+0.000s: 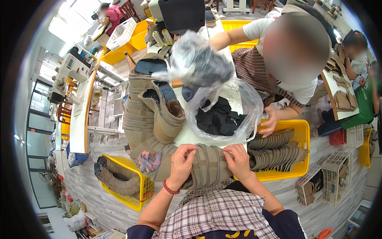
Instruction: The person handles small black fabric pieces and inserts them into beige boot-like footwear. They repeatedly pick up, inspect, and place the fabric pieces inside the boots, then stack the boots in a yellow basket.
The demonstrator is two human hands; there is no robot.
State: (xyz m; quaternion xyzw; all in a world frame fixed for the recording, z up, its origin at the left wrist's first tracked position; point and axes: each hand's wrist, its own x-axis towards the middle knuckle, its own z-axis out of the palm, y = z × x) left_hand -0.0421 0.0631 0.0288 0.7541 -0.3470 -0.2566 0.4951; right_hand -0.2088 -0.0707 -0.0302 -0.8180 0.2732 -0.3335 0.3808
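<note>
Workshop table, uppers pinched at its near edge

Pale plank floor spreads beneath the work. Nearest is the wearer's checked apron. Just beyond it, grey-brown uppers lie nested in a row along the table's near edge. The left hand, a red bracelet at its wrist, and the right hand stand apart at the row, each in a narrow pinch on its far edge; which layer lies between the fingertips cannot be told. Grey gloves with orange patches rest on the row, just left of the left hand.

Yellow crates flank the table: the left crate and the right crate both hold more uppers.

Farther in, a clear bag stands open, with black pieces inside. To its left rises a tall stack of uppers. Across the table, a co-worker in a striped apron has one arm at a blurred plastic bundle above the bag and the other hand near the bag's rim.

Behind stand a dark machine and pale thread cones; at far left is a white sewing machine. Other people sit farther back, one in pink.
</note>
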